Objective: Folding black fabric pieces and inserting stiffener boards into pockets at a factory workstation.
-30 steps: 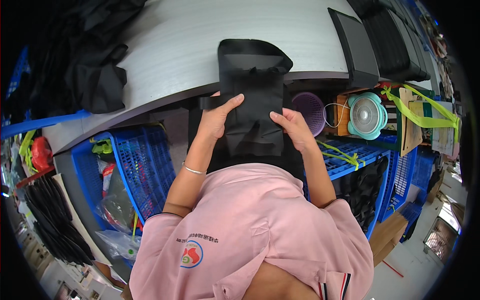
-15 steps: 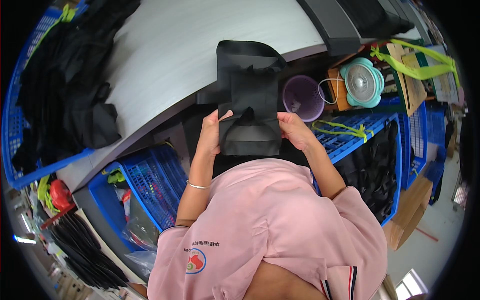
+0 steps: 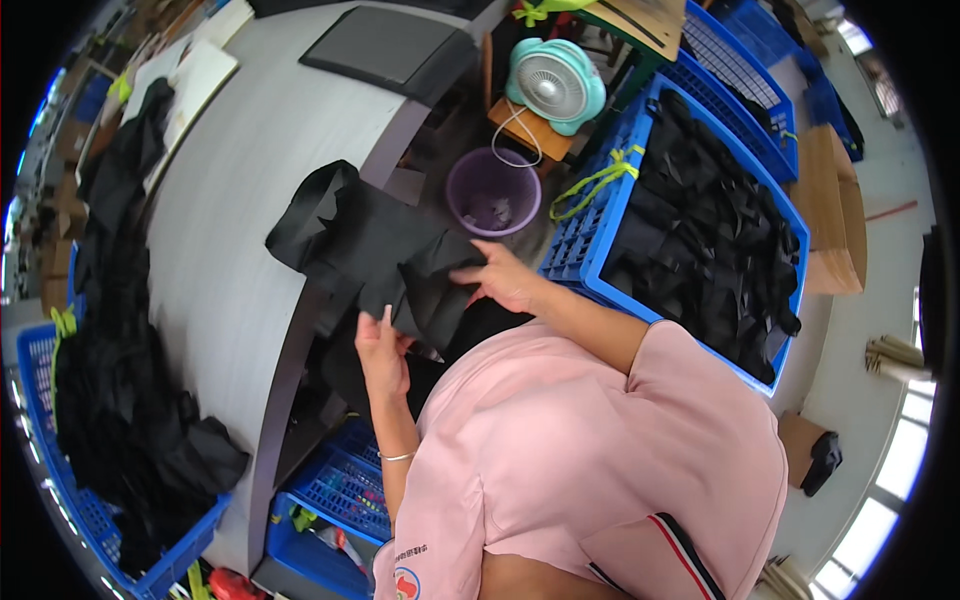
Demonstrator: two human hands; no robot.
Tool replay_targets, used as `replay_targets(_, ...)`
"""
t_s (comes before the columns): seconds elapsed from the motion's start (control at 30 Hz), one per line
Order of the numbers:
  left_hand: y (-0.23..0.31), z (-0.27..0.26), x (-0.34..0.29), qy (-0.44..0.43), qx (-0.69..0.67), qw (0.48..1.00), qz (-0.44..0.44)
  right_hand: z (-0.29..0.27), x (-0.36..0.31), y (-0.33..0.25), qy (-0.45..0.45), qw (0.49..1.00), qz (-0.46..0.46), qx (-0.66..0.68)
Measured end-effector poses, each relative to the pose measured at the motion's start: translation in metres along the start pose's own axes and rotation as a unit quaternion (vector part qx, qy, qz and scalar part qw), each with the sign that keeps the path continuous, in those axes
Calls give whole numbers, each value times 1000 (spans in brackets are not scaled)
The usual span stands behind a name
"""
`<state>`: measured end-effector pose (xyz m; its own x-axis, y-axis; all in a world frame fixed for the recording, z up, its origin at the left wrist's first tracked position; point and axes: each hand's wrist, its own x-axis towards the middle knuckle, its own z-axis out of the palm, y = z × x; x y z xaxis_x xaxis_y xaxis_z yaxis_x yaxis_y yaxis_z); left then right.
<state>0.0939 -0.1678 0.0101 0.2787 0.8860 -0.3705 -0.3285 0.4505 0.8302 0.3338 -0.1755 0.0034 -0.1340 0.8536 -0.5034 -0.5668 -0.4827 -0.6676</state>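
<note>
A black fabric piece [image 3: 375, 245], looped at its far end and with folded flaps, is held up in front of me beside the table edge. My left hand [image 3: 382, 358] pinches its near edge, one finger pointing up along the cloth. At the right end of the piece, my right hand [image 3: 508, 280] grips the border, its fingers lying over the cloth. Part of the fingers on both sides is hidden by the fabric.
The grey-white table [image 3: 225, 200] curves along my left, with a flat black panel [image 3: 395, 45] on it. Blue crates of black pieces stand left [image 3: 100, 500] and right [image 3: 590, 235]. Beyond are a purple bin [image 3: 470, 180], a teal fan [image 3: 553, 85] and a cardboard box [image 3: 830, 220].
My view has turned to the right. The fabric piece has gone from upright to slanting, its far end leaning left over the table edge. Both hands have shifted their hold on it.
</note>
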Motion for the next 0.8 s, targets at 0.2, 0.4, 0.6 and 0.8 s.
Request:
replay_targets(0.2,-1,30,-13,-55,59,996,-43,-114,-48,-58,200,959,-188,62)
replay_targets(0.4,-30,-6,-25,-4,89,991,-99,-237,-142,-116,385,834,-395,6)
replay_targets(0.6,-54,-30,-27,41,107,981,-156,-379,-246,-138,475,758,-442,70)
replay_targets(0.8,-50,-36,-26,72,92,984,-136,-433,-225,-96,722,617,-303,85)
